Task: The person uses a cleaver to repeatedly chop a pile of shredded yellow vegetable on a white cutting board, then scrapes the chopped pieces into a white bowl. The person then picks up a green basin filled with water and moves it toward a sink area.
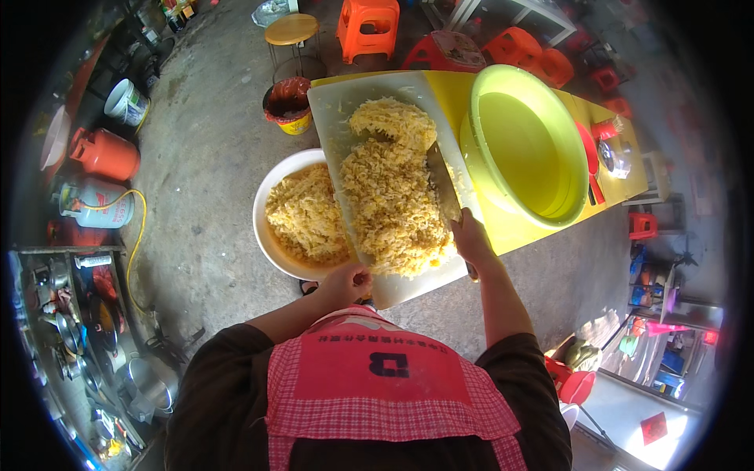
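Observation:
My right hand (473, 241) grips the handle of a cleaver (443, 183). The blade stands along the right side of a broad heap of chopped, shredded yellowish vegetable (392, 188). That heap lies on a white cutting board (330, 118), with a smaller mound at its far end. My left hand (347, 284) is curled at the near left edge of the board, by the rim of a white basin (263, 235). Whether its fingers hold anything cannot be made out. More of the shredded vegetable (306, 215) is piled in the basin, with brownish liquid around it.
The board rests on a yellow table (518, 238) beside a large yellow-green tub (468, 138). A lined bucket (294, 125), a wooden-topped stool (291, 29) and an orange plastic stool (368, 29) stand beyond. Gas cylinders (106, 154) and a yellow hose (131, 265) lie left.

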`<state>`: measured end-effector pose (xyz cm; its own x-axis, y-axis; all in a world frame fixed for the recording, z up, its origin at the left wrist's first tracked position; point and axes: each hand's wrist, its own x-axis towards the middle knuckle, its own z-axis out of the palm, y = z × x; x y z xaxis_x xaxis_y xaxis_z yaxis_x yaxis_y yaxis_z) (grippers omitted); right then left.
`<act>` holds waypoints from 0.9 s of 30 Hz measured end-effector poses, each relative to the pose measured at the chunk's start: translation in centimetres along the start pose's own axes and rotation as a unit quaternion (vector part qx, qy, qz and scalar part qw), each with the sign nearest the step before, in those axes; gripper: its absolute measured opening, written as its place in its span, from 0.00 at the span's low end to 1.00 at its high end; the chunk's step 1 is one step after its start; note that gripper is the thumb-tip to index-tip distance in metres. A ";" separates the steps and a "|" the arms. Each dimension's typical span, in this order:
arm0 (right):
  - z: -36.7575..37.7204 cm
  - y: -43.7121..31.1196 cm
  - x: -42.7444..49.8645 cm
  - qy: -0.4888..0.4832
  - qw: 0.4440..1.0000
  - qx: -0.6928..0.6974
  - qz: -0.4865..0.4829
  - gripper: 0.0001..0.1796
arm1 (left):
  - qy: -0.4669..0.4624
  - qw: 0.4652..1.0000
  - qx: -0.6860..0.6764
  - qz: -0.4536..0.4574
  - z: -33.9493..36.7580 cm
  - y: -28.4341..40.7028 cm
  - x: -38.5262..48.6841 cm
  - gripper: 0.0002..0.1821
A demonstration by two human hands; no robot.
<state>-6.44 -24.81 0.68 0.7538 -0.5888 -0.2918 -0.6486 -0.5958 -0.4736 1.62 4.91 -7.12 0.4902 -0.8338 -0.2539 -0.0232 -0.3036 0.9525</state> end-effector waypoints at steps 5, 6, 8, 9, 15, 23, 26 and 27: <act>0.3 -0.8 -1.2 -0.014 0.996 0.023 0.085 0.17 | -0.008 1.000 0.009 -0.028 -0.5 0.4 0.1 0.06; 0.4 -0.9 -1.5 -0.001 0.999 0.003 0.043 0.17 | -0.006 1.000 0.020 -0.007 -0.6 0.5 0.2 0.06; 0.5 -1.2 -1.8 -0.032 0.999 -0.001 0.019 0.15 | -0.012 1.000 0.009 0.004 -0.5 0.5 0.1 0.06; 0.5 -1.4 -2.0 -0.019 0.999 0.005 0.027 0.15 | -0.005 1.000 0.011 0.006 -0.5 0.5 0.0 0.07; 1.5 -1.9 -3.6 -0.060 0.998 -0.023 -0.010 0.14 | -0.020 1.000 0.013 0.004 -0.6 0.2 -0.1 0.07; 2.4 -2.9 -4.6 -0.111 0.992 -0.060 -0.027 0.13 | -0.026 0.999 0.018 -0.006 -0.9 0.5 -0.6 0.07; 2.2 -3.7 -5.8 -0.043 0.998 -0.037 -0.040 0.16 | -0.020 1.000 0.020 0.012 -0.9 0.3 -1.0 0.07; 2.0 -3.9 -6.0 -0.050 0.998 -0.004 -0.044 0.16 | -0.009 1.000 0.025 -0.001 -1.0 0.2 -1.1 0.07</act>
<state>-8.23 -17.80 2.60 0.8143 -0.4768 -0.3311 -0.5801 -0.6478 -0.4939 1.93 6.18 -6.50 0.4748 -0.8411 -0.2591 -0.0659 -0.3276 0.9425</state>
